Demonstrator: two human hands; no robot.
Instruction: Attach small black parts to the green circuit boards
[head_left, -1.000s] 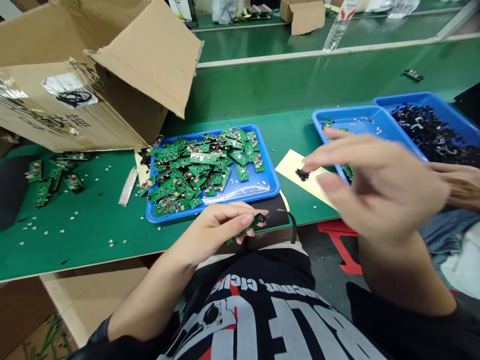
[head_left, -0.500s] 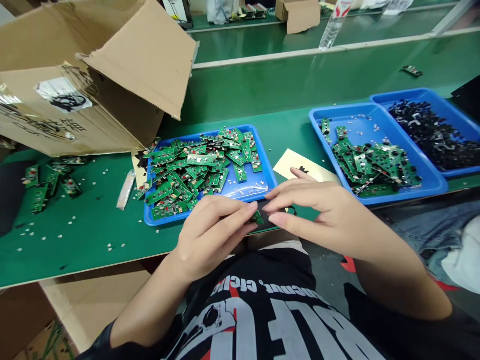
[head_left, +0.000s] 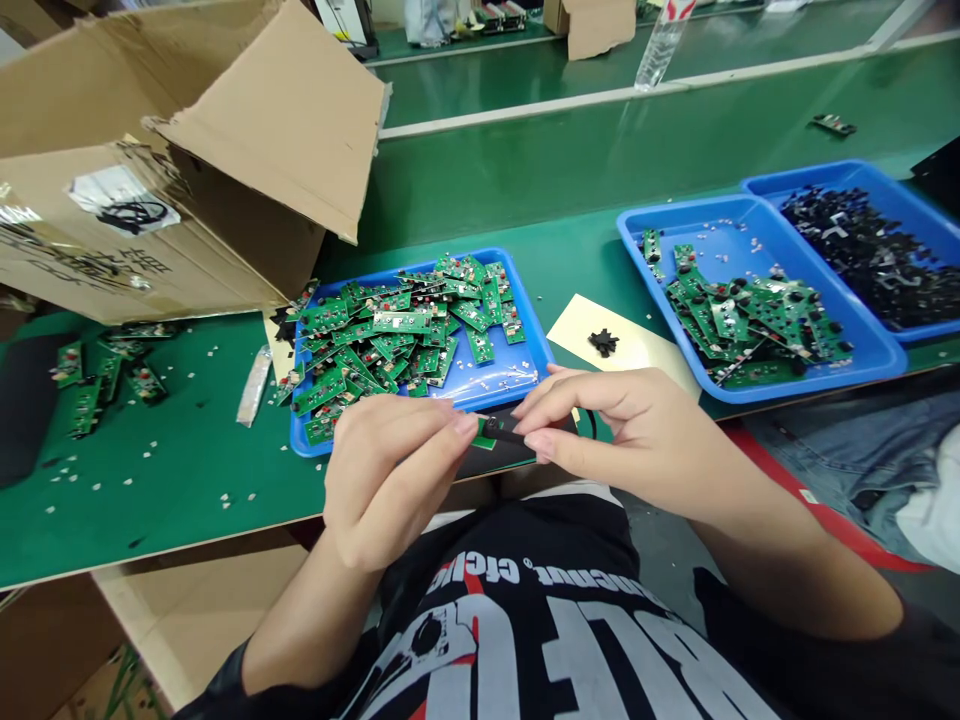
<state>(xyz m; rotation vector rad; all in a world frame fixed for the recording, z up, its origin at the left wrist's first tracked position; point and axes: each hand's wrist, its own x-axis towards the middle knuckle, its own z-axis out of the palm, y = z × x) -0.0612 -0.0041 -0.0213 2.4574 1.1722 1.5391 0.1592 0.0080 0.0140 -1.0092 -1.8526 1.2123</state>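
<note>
In front of my body, my left hand (head_left: 397, 465) is closed on a small green circuit board (head_left: 486, 436), most of which is hidden by the fingers. My right hand (head_left: 630, 435) pinches a slim black stick-like piece (head_left: 506, 432) between thumb and fingers. The far end of that piece meets the board beside the left fingertips; whether it is pressed on cannot be made out. Just beyond both hands is a blue tray (head_left: 534, 330) heaped with green circuit boards (head_left: 401, 322). A dark pad (head_left: 484, 460) lies under the hands, and a black cable loops near the right fingers.
At right, one blue tray (head_left: 877, 385) holds more boards, and another (head_left: 825, 172) holds small black parts (head_left: 862, 250). Yellowish paper (head_left: 637, 345) carries a small black pile (head_left: 603, 342). A large cardboard box (head_left: 225, 230) stands at left near loose boards (head_left: 94, 400). A bottle (head_left: 660, 50) stands behind.
My left hand has shifted left with the board. The right fingers have closed together, and the black piece now shows between the hands. The black pile on the paper has become uncovered.
</note>
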